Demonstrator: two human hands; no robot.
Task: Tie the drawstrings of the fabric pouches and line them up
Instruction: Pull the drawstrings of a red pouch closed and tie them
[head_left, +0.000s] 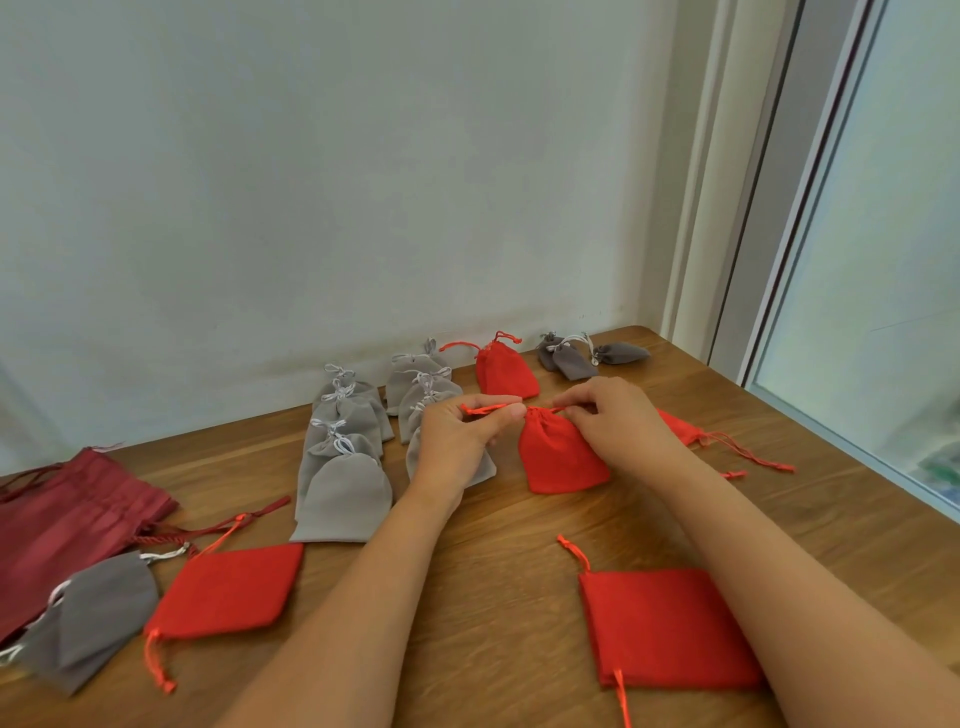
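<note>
At the centre of the frame, your red pouch (561, 454) lies on the wooden table (493, 551), its neck gathered. Your left hand (457, 441) pinches its drawstring (483, 409), and your right hand (618, 426) pinches the cord on the neck's other side. If you pull unevenly, the thin, slick-looking cord may slip from your fingertips. The light pouch could also drag into the grey pouches (348, 499) just left of it and upset their 2 columns. The cloth looks soft, matte and velvety. The lower-left pouch (228, 592) and the lower-right pouch (665, 623) lie flat and square, their necks open.
</note>
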